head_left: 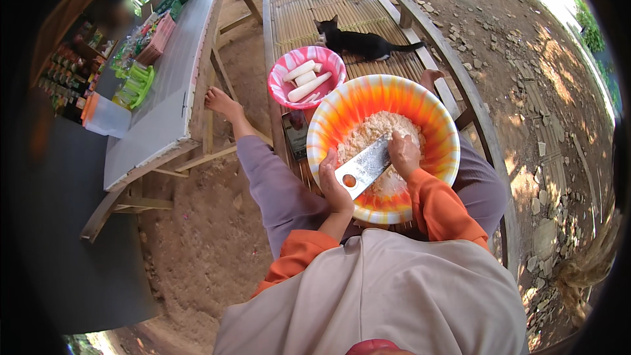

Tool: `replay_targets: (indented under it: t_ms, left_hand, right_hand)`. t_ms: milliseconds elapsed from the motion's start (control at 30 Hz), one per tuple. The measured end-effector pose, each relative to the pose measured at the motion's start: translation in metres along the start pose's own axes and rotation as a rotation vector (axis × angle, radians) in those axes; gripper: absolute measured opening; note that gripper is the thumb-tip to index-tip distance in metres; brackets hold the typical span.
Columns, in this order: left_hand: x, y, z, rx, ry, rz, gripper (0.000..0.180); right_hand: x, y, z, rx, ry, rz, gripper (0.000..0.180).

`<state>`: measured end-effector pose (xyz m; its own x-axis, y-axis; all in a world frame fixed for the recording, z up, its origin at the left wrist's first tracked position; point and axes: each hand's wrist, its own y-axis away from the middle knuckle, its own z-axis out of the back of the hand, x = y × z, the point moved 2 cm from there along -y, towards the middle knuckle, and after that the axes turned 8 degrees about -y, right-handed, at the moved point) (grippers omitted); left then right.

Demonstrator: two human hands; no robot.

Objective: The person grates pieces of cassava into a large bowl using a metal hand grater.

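Only packaging I can spot: rows of small colourful packets (66, 69) hanging at the far left stall, plus a dark flat rectangular packet (296, 133) beside the orange bowl (434, 118).

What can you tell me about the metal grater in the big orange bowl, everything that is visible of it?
The grater is a flat strip of grey, shiny metal, seemingly with a hole near its lower end. It lies slanted across the orange-and-white striped bowl, low end at the near rim, high end over the pale grated pulp. The left hand grips its lower end; the right hand presses at its upper end. Its teeth are too small to make out.
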<state>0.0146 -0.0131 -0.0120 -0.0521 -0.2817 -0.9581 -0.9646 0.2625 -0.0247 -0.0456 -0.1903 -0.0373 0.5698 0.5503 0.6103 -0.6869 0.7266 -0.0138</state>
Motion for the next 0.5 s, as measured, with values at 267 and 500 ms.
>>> replay_targets:
  t_ms: [267, 500]
  left_hand:
    - [0.005, 0.0, 0.004, 0.011, 0.007, -0.055, 0.039]
    - [-0.005, 0.005, -0.001, -0.012, 0.031, -0.019, 0.038]
  right_hand:
    - [0.017, 0.021, 0.003, -0.024, -0.057, 0.137, 0.01]
    - [0.054, 0.052, 0.018, 0.09, -0.055, 0.204, 0.01]
